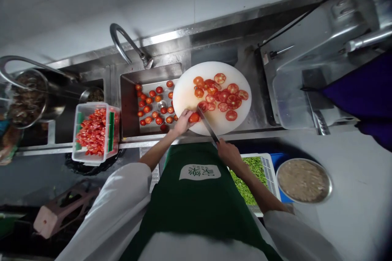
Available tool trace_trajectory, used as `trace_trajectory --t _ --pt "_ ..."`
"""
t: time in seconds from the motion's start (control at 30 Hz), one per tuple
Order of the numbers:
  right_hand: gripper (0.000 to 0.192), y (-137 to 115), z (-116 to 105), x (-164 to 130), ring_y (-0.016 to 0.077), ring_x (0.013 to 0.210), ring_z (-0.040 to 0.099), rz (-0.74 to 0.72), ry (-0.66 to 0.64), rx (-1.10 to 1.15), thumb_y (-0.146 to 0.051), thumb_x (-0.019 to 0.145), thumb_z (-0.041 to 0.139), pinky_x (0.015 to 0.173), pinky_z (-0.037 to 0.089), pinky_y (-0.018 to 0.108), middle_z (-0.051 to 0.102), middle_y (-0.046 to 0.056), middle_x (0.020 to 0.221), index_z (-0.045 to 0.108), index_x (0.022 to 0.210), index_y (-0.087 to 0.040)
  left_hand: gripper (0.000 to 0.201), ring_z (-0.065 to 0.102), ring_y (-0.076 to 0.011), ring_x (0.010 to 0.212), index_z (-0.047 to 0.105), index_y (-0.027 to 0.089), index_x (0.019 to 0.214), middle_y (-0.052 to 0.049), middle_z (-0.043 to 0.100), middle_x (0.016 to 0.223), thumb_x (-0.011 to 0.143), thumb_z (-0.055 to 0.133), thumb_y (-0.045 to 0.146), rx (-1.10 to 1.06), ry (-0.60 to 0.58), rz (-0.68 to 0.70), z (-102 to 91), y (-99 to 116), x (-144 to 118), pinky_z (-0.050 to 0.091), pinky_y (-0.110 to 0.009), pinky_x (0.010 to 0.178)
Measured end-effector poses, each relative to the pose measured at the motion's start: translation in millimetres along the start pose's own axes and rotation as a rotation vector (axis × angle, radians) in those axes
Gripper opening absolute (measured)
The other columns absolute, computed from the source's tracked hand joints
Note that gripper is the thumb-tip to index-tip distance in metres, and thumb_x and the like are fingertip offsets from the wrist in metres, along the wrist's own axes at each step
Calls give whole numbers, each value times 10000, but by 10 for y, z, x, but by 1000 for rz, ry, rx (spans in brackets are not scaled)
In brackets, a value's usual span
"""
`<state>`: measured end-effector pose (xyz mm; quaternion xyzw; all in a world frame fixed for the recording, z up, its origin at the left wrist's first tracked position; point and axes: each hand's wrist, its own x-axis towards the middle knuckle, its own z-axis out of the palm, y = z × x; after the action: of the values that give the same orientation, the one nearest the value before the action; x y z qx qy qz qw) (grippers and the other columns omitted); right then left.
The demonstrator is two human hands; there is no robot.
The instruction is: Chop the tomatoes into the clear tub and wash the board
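1. Tomato (194,118) sits on the near left part of your round white cutting board (240,77), held by your left hand (183,122).
2. Your left fingers pinch that tomato from its left side, with the hand reaching in over the board's edge.
3. Your right hand (229,153) is wrapped around the handle of a knife (208,125); its blade slants away from you, just right of the tomato. You cannot tell from here whether the edge has entered it.
4. Beyond the blade, round tomato slices (224,96) lie scattered and overlapping over the board's middle and right.
5. To your left, whole tomatoes (149,100) lie in the steel sink (130,108), below a curved faucet (130,40).
6. Farther left, a clear container (105,151) holds chopped red pieces (93,132).
7. Under your right forearm, a white basket (273,183) holds chopped green pieces (255,171); a round metal bowl (329,183) stands beside it.
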<state>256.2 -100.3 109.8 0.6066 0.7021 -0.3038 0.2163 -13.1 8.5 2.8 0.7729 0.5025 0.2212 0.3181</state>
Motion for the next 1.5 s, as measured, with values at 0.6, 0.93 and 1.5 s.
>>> trace_trajectory --t 0.6,0.93,1.5 --pt "383 -130 -195 193 281 1022 784 8 18 -40 -288 1158 274 819 490 311 781 190 1037 602 1251 -112 439 621 -271 1198 630 213 1217 -107 557 1216 883 865 376 -1 278 -68 426 140 -146 575 -454 1093" --pt "366 -159 -210 -111 275 898 797 7 60 -73 -299 1155 309 747 475 298 778 158 912 613 1247 -116 180 629 -274 1177 700 194 1103 -147 642 1226 972 734 312 27 228 160 308 -81 -211 581 -455 1038" --pt "390 -426 -407 -24 289 1005 793 17 -14 -96 -282 1161 249 840 507 324 774 180 992 589 1262 -121 117 643 -265 1122 710 201 1054 -139 679 1154 1013 649 292 26 300 189 277 -2 -234 587 -463 994"
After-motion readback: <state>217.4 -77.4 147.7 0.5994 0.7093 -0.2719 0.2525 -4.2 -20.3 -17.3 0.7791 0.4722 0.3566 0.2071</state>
